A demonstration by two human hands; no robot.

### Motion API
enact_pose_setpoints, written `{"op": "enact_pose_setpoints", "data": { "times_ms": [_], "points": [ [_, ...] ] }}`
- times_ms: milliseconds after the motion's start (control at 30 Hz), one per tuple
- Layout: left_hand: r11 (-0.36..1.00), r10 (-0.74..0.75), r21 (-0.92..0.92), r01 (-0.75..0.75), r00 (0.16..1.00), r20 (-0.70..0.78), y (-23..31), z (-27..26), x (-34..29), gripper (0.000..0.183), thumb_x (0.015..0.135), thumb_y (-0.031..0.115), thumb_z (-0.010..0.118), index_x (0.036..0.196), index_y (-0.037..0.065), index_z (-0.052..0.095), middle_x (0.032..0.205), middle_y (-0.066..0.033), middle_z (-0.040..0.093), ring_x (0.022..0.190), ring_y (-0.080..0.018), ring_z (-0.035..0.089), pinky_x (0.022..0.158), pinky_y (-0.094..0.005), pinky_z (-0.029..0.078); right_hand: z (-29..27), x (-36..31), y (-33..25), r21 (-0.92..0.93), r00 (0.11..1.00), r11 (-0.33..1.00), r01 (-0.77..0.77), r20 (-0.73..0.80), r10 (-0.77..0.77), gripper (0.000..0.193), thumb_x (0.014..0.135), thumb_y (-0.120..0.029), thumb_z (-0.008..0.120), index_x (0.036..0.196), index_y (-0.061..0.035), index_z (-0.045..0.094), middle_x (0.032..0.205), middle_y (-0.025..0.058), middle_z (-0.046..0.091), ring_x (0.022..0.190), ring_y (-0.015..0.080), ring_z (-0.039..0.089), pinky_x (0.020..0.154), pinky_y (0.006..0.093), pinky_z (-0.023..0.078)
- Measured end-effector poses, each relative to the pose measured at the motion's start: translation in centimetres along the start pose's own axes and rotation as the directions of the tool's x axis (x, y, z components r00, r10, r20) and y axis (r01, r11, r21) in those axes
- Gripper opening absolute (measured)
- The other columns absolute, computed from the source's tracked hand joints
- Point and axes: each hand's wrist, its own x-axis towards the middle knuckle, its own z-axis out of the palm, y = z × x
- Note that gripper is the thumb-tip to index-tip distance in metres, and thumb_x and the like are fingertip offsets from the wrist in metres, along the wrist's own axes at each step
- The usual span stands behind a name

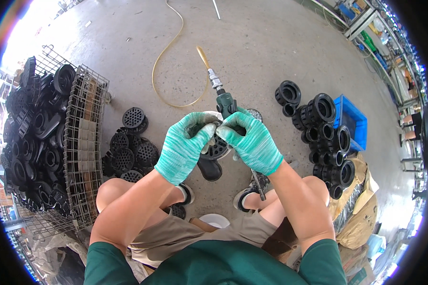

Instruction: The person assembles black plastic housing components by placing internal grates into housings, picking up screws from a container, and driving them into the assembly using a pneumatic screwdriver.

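Both my hands wear green-and-white striped gloves and meet in front of me. My right hand (253, 143) closes round a dark green air tool (226, 104), which points away from me. A metal coupling joins it to a yellowish hose. My left hand (185, 145) is pinched beside it, thumb against fingers; what lies between them is too small and hidden to name. Just below the hands is a round black grate (218, 150) with holes, partly covered by the gloves. A rounded black piece (209, 169) sticks out from under it toward me.
A wire cage (86, 137) heaped with black plastic parts stands left. Round black grates (123, 159) lie beside it. Black ring fittings (323, 108) are piled right, near a blue crate (352, 123). The air hose (153, 78) loops over the floor. A metal rod (258, 184) is by my right foot.
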Motion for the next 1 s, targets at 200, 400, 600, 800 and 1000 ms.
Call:
{"op": "enact_pose_setpoints", "data": {
  "times_ms": [200, 400, 600, 800, 1000],
  "points": [
    [0.999, -0.03, -0.02, 0.03, 0.999, -0.025, -0.5, -0.1, 0.0, 0.026, 0.101, 0.013, 0.064, 0.122, -0.003, 0.062, 0.081, -0.0042, 0.065, 0.065, -0.0081, 0.056, 0.057, -0.0225, 0.044, 0.6, -0.1, -0.4, 0.036, 0.995, 0.996, -0.081, -0.048, 0.082, 0.023, 0.088, -0.019, 0.08, 0.096, -0.0008, 0.069, 0.103, 0.008, 0.059, 0.08, 0.0147, 0.061, 0.075, 0.0307, 0.052],
    [0.998, -0.056, -0.027, 0.055, 0.997, -0.044, -0.4, 0.0, -0.1, 0.026, 0.101, 0.012, 0.064, 0.122, -0.003, 0.062, 0.081, -0.005, 0.066, 0.063, -0.0079, 0.056, 0.057, -0.0217, 0.044, 0.9, 0.1, -0.1, -0.093, 0.994, 0.995, 0.041, -0.092, -0.05, 0.02, 0.088, -0.015, 0.079, 0.096, -0.0004, 0.069, 0.105, 0.0099, 0.058, 0.081, 0.0156, 0.062, 0.076, 0.0309, 0.053],
    [0.998, -0.036, 0.051, 0.042, 0.993, -0.115, -0.5, 0.2, 0.0, 0.023, 0.1, 0.011, 0.065, 0.12, -0.002, 0.064, 0.081, -0.0038, 0.066, 0.063, -0.007, 0.056, 0.055, -0.0212, 0.044, 0.8, 0.0, 0.0, -0.126, 0.983, 0.978, 0.166, -0.057, -0.174, 0.019, 0.086, -0.009, 0.077, 0.1, 0.0003, 0.068, 0.118, 0.014, 0.057, 0.09, 0.0207, 0.066, 0.081, 0.0327, 0.055],
    [0.991, -0.066, 0.111, 0.077, 0.993, -0.103, -0.6, 0.0, 0.1, 0.019, 0.099, 0.011, 0.065, 0.116, 0.001, 0.067, 0.082, -0.0016, 0.067, 0.064, -0.0054, 0.056, 0.054, -0.0209, 0.043, 0.5, -0.2, 0.3, -0.253, 0.973, 0.943, 0.217, -0.019, -0.229, 0.025, 0.082, -0.006, 0.078, 0.104, 0.0006, 0.067, 0.119, 0.0153, 0.058, 0.092, 0.0235, 0.067, 0.084, 0.0347, 0.057],
    [0.984, 0.106, 0.151, -0.096, 0.993, -0.061, -0.9, 0.5, -0.3, 0.022, 0.098, 0.008, 0.067, 0.119, 0.0, 0.068, 0.093, -0.0026, 0.071, 0.079, -0.0061, 0.062, 0.068, -0.0222, 0.052, 0.2, -0.1, -0.2, -0.161, 0.989, 0.975, 0.15, 0.025, -0.148, 0.023, 0.082, -0.004, 0.077, 0.102, 0.0009, 0.067, 0.119, 0.0144, 0.058, 0.093, 0.0209, 0.068, 0.084, 0.0333, 0.057]
  ]
}}
